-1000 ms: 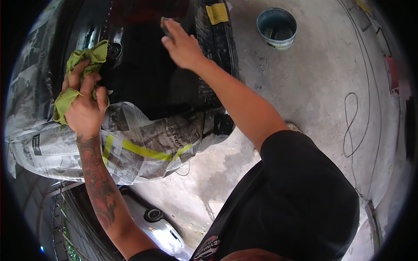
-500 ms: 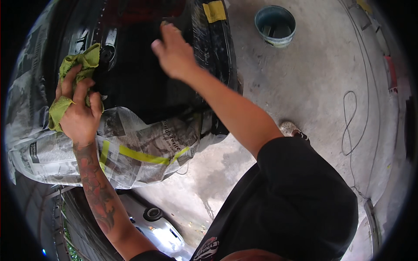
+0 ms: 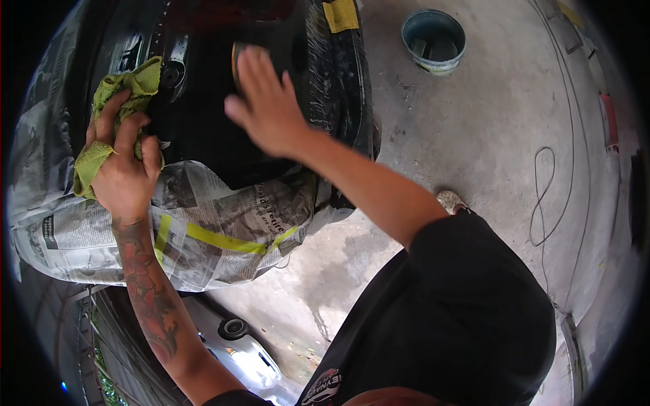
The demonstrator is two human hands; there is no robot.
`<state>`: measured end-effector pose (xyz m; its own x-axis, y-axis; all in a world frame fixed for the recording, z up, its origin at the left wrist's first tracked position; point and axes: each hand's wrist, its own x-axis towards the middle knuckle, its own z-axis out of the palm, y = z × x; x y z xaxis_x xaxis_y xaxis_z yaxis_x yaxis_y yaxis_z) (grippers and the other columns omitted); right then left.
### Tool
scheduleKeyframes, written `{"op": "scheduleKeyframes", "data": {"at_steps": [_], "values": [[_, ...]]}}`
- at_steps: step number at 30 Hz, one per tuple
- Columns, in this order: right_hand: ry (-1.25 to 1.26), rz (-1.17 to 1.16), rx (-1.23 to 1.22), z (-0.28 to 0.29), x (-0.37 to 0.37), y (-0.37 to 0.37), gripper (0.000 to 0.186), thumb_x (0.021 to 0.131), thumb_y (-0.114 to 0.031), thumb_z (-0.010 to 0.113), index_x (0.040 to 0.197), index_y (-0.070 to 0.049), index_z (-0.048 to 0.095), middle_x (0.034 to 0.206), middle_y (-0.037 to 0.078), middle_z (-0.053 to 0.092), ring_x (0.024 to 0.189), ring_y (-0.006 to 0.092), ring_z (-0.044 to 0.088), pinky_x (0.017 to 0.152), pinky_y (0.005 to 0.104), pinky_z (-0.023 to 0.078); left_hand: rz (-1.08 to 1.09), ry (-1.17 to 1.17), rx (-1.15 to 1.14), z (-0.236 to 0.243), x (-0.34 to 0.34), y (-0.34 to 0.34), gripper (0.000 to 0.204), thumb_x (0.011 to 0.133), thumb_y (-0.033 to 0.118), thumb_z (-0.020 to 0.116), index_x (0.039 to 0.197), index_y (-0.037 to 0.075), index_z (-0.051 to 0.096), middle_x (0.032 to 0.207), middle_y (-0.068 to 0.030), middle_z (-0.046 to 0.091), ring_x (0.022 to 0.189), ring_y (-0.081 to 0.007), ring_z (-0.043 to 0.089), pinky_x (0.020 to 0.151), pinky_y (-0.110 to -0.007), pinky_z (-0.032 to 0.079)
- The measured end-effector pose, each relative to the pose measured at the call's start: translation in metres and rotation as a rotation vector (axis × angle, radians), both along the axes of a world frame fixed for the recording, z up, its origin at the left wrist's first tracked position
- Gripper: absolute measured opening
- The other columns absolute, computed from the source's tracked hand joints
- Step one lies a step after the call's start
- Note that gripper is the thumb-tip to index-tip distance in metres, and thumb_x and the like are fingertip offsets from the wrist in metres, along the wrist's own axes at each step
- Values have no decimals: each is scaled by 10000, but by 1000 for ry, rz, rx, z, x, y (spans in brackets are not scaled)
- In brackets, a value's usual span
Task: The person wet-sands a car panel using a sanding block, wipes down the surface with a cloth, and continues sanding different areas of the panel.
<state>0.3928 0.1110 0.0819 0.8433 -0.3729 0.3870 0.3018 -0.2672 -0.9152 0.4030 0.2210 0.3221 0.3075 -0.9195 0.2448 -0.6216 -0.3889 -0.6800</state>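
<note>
A glossy black car panel (image 3: 203,128) fills the upper left, wet-looking, with pale smears along its right side. On its left part my left hand (image 3: 125,172) is closed on a crumpled green microfibre cloth (image 3: 139,78), the fingers bent into its folds. My right hand (image 3: 271,111) lies fairly flat over the middle of the panel, slightly blurred. Beneath its fingertips shows a small thin pad with an orange edge (image 3: 235,59), mostly hidden by the fingers.
Newspaper (image 3: 217,210) with yellow-green tape masks the car's near end. A yellow cloth-like piece (image 3: 340,15) rests at the panel's far right. On the concrete floor stand a dark bucket (image 3: 433,64) and a loose cable (image 3: 542,196). A white vehicle (image 3: 250,365) is at lower left.
My right hand has shifted a little nearer and left over the panel, with the pad under its fingers. My left hand stays on the green cloth. The view has shifted slightly.
</note>
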Motion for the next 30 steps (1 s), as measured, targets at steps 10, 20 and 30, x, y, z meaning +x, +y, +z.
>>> {"op": "scheduleKeyframes", "data": {"at_steps": [10, 20, 30], "values": [[43, -3, 52, -5, 33, -32, 821, 1030, -573, 365, 1613, -50, 117, 1698, 147, 91, 1566, 317, 98, 1220, 606, 136, 15, -20, 0, 6, -6, -2, 185, 778, 36, 632, 951, 76, 688, 1313, -70, 637, 1168, -353, 624, 962, -440, 513], [64, 300, -281, -27, -94, 30, 824, 1034, -531, 407, 1622, -54, 81, 1700, 150, 61, 1567, 338, 81, 1225, 596, 131, -34, -36, 2, 3, -3, 2, 185, 763, 101, 665, 947, 112, 684, 1304, -32, 638, 1112, -339, 637, 918, -453, 531], [61, 101, 54, -18, 14, -26, 836, 1034, -573, 370, 1610, -30, 101, 1693, 176, 73, 1564, 342, 88, 1214, 598, 181, 14, -11, 10, 5, -3, 2, 188, 786, 36, 622, 960, 80, 678, 1321, -68, 630, 1174, -350, 616, 966, -436, 507]]}}
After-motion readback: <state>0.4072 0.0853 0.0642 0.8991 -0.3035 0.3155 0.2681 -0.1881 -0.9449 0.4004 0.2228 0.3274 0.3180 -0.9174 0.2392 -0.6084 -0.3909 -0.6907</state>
